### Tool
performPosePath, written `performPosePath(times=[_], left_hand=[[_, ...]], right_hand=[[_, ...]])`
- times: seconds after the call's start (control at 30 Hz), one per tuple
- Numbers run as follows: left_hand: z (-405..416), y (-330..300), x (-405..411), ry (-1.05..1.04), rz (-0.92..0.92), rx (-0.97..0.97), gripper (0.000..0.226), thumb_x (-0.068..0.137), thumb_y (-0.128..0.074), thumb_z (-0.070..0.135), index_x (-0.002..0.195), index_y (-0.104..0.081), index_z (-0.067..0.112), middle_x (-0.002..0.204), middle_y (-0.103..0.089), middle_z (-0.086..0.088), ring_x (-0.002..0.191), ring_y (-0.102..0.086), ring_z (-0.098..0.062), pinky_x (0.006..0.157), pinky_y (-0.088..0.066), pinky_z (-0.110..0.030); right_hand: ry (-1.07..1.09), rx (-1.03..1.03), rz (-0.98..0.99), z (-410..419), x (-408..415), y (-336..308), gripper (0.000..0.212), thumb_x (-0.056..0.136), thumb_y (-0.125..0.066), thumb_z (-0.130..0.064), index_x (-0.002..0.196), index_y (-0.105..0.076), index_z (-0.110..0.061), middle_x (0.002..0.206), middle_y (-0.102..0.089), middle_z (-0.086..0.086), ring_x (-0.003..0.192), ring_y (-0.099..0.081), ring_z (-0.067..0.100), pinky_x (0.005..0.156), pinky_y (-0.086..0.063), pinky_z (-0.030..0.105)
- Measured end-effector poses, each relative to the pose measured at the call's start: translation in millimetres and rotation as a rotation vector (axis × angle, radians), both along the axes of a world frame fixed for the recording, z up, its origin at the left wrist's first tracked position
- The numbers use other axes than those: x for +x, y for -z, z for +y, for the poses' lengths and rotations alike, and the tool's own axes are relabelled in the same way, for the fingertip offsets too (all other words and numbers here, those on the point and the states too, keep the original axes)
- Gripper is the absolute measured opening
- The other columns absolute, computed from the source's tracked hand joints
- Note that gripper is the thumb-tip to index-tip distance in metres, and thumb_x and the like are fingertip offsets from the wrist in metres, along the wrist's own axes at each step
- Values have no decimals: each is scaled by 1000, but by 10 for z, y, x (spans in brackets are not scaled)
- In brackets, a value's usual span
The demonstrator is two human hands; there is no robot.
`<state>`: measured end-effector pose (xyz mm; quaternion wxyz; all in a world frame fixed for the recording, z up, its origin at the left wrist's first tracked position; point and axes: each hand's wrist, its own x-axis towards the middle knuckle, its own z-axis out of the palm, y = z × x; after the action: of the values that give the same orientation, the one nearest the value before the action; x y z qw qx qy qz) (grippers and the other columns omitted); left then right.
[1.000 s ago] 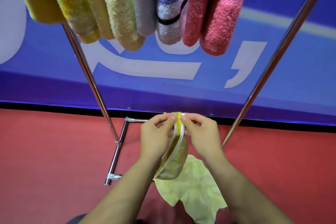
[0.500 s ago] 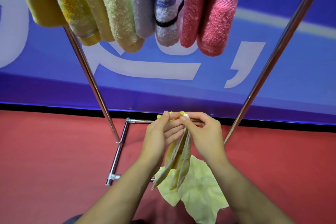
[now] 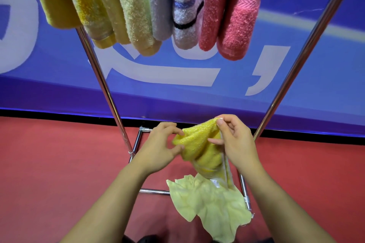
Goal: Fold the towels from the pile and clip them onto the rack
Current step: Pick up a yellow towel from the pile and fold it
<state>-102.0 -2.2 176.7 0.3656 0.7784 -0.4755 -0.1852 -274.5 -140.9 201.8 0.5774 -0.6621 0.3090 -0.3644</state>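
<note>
A blue banner (image 3: 256, 89) with white marks stands behind a red floor (image 3: 49, 163). A steel rack (image 3: 102, 85) rises on two slanting poles, its base bars lying on the floor. A row of folded towels (image 3: 138, 12) hangs side by side at the top of the rack: mustard, yellow, cream, grey, striped and two pink. A pale yellow cloth (image 3: 213, 207) lies crumpled on the floor across the base bars, below the hands. Above it a yellow towel (image 3: 199, 148) is held up between both hands, its lower end drooping down to the pale cloth. The right hand (image 3: 235, 144) pinches the towel's upper corner between thumb and forefinger. The left hand (image 3: 162, 146) pinches the towel's left edge, fingers curled on the fabric
</note>
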Motion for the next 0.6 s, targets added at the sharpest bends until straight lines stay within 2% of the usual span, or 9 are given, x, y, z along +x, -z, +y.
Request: performPosePath(times=[0.13, 0.27, 0.37, 0.47, 0.6], left_hand=[[5, 18, -56, 127, -14, 33, 32, 85, -82, 32, 114, -68, 29, 147, -43, 6, 139, -40, -17, 118, -33, -39], [-8, 1, -96, 205, -69, 140, 37, 85, -77, 46, 117, -70, 29, 153, -37, 6, 143, -31, -15, 120, -27, -33], [10, 5, -133, 295, -130, 255, 47, 86, -69, 57, 127, -67, 33, 148, -39, 7, 136, -34, -17, 118, -30, -34], [21, -4, -107, 270, -220, 344, 58, 79, -58, 75, 116, -71, 33, 140, -48, 6, 130, -45, -19, 110, -42, -39], [51, -97, -24, 151, -281, 307, 69, 67, -44, 86, 90, -79, 31, 141, -51, 17, 128, -49, -10, 101, -49, -41]], right_hand=[[0, 28, -62, -12, -11, -19, 13, 104, -54, -14, 100, -66, -12, 86, -58, 8, 81, -66, 9, 75, -64, 34], [-46, 27, -89, -22, -19, -38, 15, 103, -55, -12, 97, -68, -17, 79, -68, -2, 76, -70, 12, 75, -61, 27], [-58, 0, -89, -24, -39, -45, 16, 103, -55, -9, 95, -68, -16, 79, -70, 0, 73, -70, 14, 70, -58, 22], [-41, -17, -53, -46, -50, -14, 13, 103, -56, -12, 97, -67, -15, 84, -70, 6, 75, -70, 16, 71, -59, 24], [22, -5, 30, -108, -58, 53, 13, 104, -56, -19, 97, -67, -17, 85, -72, 5, 74, -75, 16, 78, -61, 31]])
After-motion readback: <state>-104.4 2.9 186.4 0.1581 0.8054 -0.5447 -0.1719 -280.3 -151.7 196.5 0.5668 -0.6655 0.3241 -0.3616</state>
